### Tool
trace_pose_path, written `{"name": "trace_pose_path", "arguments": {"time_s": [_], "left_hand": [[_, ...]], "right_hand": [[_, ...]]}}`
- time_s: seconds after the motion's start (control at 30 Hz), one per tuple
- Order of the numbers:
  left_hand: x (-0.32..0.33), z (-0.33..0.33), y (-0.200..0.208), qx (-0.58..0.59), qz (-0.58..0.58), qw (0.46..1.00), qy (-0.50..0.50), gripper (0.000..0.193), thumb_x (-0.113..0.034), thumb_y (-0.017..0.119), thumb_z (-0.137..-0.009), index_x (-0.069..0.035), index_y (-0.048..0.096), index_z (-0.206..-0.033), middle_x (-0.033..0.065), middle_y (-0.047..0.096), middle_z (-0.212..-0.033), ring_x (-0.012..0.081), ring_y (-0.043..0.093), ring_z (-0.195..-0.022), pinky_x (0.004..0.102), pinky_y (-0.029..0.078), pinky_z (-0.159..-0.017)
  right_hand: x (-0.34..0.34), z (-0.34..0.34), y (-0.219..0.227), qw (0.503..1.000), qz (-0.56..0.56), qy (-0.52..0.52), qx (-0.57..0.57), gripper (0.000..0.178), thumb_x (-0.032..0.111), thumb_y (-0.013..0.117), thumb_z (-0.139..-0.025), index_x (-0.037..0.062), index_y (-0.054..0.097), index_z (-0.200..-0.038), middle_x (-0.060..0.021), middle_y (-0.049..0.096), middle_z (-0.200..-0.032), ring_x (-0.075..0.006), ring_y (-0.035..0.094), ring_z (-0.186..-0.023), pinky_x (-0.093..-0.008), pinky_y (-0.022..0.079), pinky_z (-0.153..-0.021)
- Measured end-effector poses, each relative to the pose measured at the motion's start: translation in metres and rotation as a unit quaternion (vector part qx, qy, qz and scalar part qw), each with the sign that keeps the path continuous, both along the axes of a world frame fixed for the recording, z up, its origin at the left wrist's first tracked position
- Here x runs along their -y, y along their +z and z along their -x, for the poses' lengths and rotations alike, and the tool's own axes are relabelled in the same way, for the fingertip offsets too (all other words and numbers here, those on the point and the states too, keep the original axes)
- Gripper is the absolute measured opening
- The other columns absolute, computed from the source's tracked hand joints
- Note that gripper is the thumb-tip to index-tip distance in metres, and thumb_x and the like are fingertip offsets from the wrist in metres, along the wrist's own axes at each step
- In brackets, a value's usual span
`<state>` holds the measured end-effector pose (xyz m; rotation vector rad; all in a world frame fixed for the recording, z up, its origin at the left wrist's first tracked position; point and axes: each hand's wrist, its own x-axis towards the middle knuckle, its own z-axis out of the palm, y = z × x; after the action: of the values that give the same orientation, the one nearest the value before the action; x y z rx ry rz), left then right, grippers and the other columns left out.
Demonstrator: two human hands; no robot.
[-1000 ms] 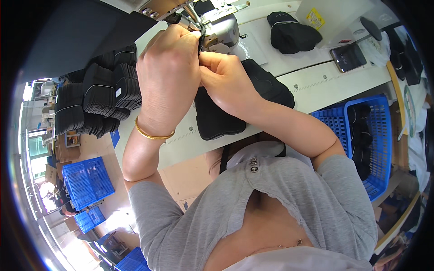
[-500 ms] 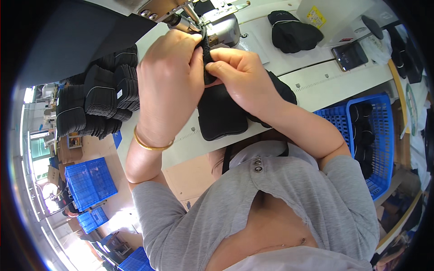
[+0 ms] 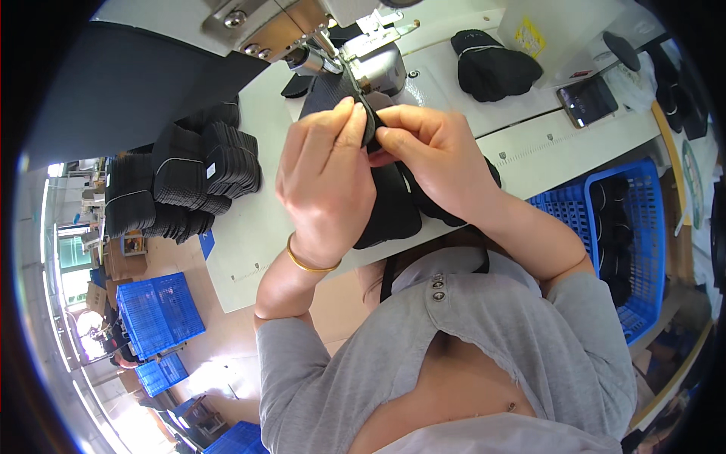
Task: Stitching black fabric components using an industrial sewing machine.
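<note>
White table [image 3: 265,234]: just before the sewing machine [image 3: 291,29], left hand [image 3: 329,170] and right hand [image 3: 442,151] pinch black fabric [image 3: 327,92].

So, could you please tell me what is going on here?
A person is holding a black fabric piece at a sewing machine. The right hand pinches its edge between thumb and forefinger, while the left hand has its fingertips on it. The piece's far end reaches the machine's head; whether it is stitching I can't tell. More black pieces lie near the table's front edge, with tied black stacks at the left.
</note>
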<state>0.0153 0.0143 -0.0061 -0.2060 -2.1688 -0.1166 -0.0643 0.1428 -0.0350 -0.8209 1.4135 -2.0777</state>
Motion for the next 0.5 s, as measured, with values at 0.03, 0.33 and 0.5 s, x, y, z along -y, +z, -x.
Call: {"name": "trace_pose_path", "arguments": {"time_s": [0.03,0.33,0.5], "left_hand": [[0.0,-0.001,0.0,-0.002,0.012,1.0,0.005,0.034,0.01,0.069,-0.066,0.006,0.074,-0.099,0.0115,0.07,-0.097,0.0259,0.067,-0.085,0.0348,0.057,-0.072],[-0.002,0.001,-0.001,0.005,0.035,0.999,0.012,0.036,0.005,0.069,-0.066,0.007,0.072,-0.102,0.0121,0.069,-0.102,0.0272,0.067,-0.089,0.0363,0.057,-0.073],[0.001,0.008,0.003,0.01,0.042,0.998,0.047,0.032,0.012,0.067,-0.072,0.004,0.073,-0.102,0.0106,0.071,-0.101,0.027,0.067,-0.087,0.0346,0.057,-0.076]], "right_hand": [[-0.001,-0.001,0.001,1.0,-0.002,0.001,-0.002,0.02,0.008,0.055,-0.097,-0.0085,0.065,-0.093,-0.0041,0.067,-0.079,-0.007,0.064,-0.077,-0.0251,0.056,-0.074],[-0.001,-0.001,0.003,1.0,0.023,-0.014,0.013,0.023,0.008,0.054,-0.098,-0.0074,0.069,-0.107,-0.0061,0.071,-0.087,-0.0087,0.067,-0.083,-0.0254,0.056,-0.076],[0.007,0.01,0.001,1.0,0.02,-0.012,-0.013,0.023,0.008,0.055,-0.097,-0.0079,0.069,-0.108,-0.0062,0.072,-0.086,-0.01,0.069,-0.082,-0.0257,0.057,-0.076]]}}
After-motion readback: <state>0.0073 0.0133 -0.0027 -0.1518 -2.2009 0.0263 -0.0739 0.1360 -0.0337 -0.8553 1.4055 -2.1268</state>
